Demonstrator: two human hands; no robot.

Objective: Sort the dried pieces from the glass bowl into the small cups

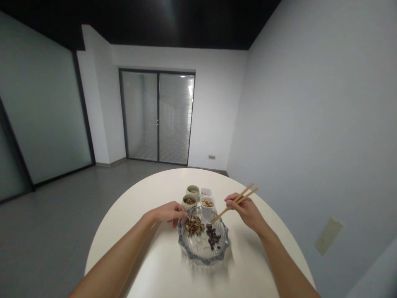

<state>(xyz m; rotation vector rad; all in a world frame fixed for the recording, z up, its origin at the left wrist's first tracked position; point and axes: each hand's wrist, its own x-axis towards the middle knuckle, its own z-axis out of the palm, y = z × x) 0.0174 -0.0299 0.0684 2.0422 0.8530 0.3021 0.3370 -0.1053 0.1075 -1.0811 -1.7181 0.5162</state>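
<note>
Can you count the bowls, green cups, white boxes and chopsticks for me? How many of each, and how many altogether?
Glass bowl: 1
Green cups: 2
White boxes: 2
Chopsticks: 2
Total: 7

Looks like a plain indoor room, office or meeting-room type; exact use can't be told. Cues: 2-panel dark-framed glass door (158,118) at upper center-left, fine horizontal slats showing at its right panel. Large frosted glass partition (46,111) with dark metal frame at left of frame. Smooth white wall (294,111) filling the right side, 1 pale rectangular wall plate (329,235) on it at lower right, 1 small wall outlet (211,157) low on the far wall, right of the door. Flat black ceiling (173,25) across top. Smooth gray floor (58,223) at lower left. 1 round cream-white table (149,265) at lower center.
</note>
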